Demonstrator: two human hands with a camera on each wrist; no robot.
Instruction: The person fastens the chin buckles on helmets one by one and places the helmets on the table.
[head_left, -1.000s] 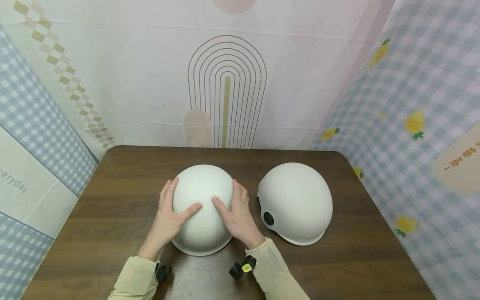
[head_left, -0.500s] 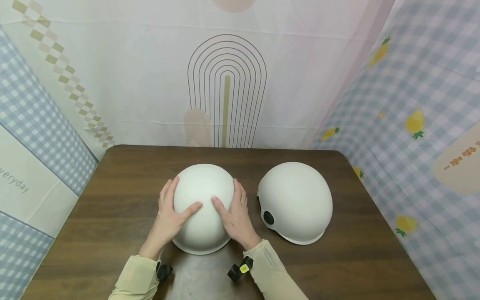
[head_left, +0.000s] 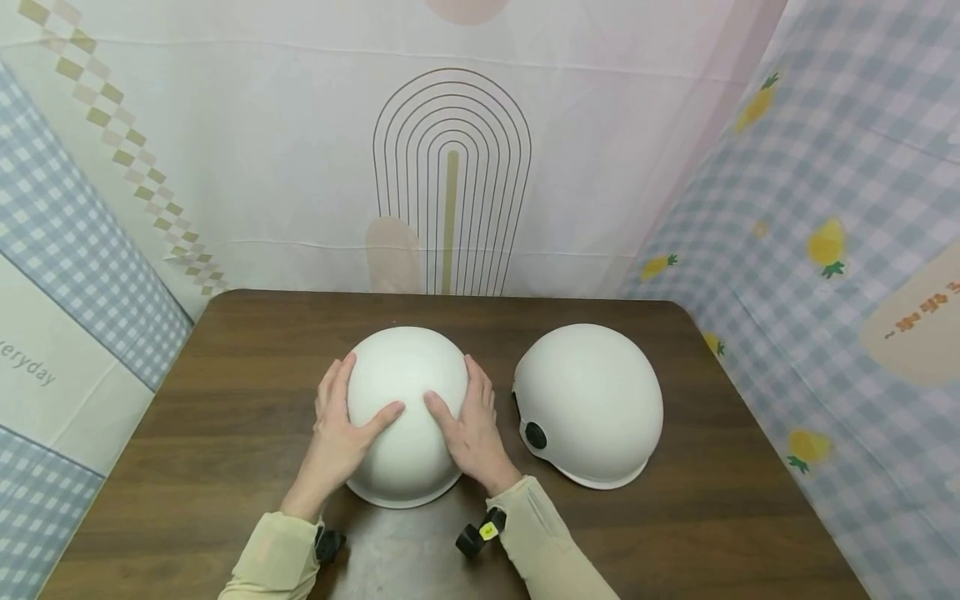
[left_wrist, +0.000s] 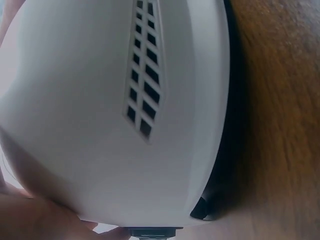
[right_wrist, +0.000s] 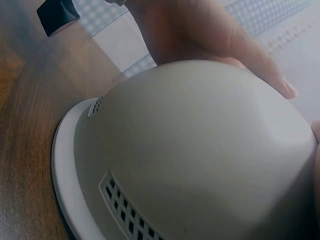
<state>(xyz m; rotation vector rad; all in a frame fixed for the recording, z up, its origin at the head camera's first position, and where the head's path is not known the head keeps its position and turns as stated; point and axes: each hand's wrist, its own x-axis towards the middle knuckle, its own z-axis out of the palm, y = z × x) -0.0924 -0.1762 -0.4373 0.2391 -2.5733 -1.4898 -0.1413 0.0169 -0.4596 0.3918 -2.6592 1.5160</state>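
Note:
A white helmet (head_left: 405, 433) sits crown up on the table, between both hands. My left hand (head_left: 341, 433) grips its left side, fingers along the shell and thumb reaching over the crown. On the opposite side my right hand (head_left: 474, 429) mirrors this, its thumb lying near the other thumb. The left wrist view shows the helmet's vent grille (left_wrist: 145, 75) and lower rim close to the wood. Another vent (right_wrist: 125, 207) appears in the right wrist view. The undersides of the fingers are partly hidden by the shell.
A second white helmet (head_left: 596, 404) with a black round knob (head_left: 536, 435) stands to the right of the held one. Both are on a dark brown wooden table (head_left: 240, 400). Patterned cloths (head_left: 300, 150) hang behind and at both sides.

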